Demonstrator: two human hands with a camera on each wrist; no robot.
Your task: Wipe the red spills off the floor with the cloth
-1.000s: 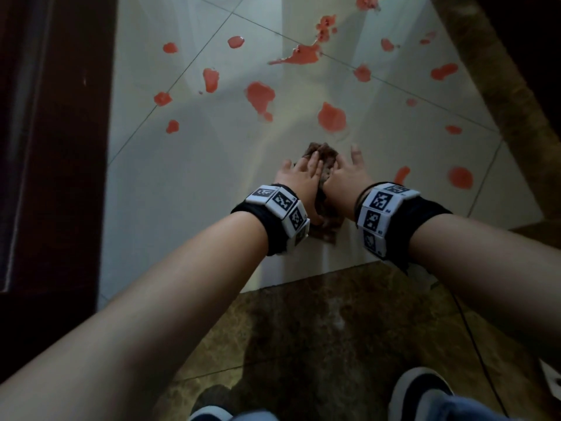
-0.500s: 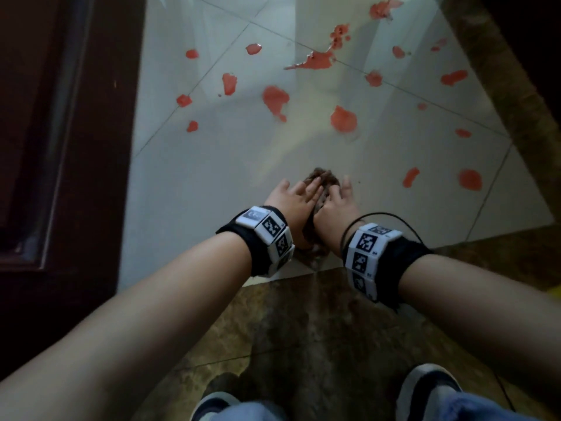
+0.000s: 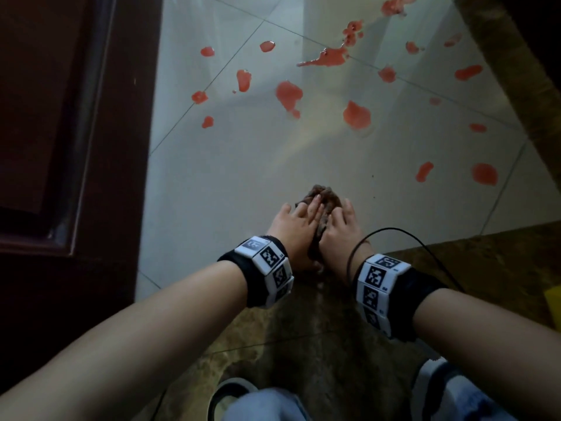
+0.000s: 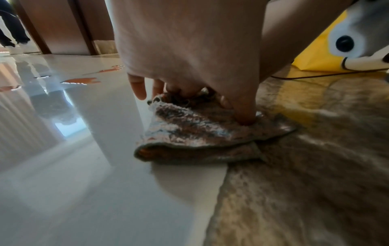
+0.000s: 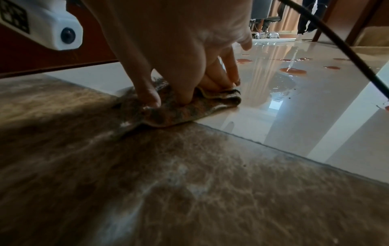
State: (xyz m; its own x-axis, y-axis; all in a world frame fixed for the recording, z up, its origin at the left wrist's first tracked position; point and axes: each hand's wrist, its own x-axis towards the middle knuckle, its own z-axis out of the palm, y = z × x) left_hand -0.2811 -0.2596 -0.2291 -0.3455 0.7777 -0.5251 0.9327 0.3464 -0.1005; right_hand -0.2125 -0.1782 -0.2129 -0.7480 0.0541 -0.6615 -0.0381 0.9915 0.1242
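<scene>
Indoor doorway, apparently in an office: I am low over the spot where glossy white floor tiles (image 3: 230,189) meet a brown marble threshold strip (image 3: 328,344), with a dark red-brown panelled wooden door (image 3: 54,123) at my left. Farther along the same polished floor stand wheeled swivel chairs (image 5: 265,25) (their star bases catch the light) near more wooden door frames (image 4: 63,25).

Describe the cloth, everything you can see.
The cloth is a folded, fuzzy rag with a stitched hem, mottled brown, rust and pale. It lies straddling the seam between pale tile and brown marble. The left hand and right hand press on it side by side.
</scene>
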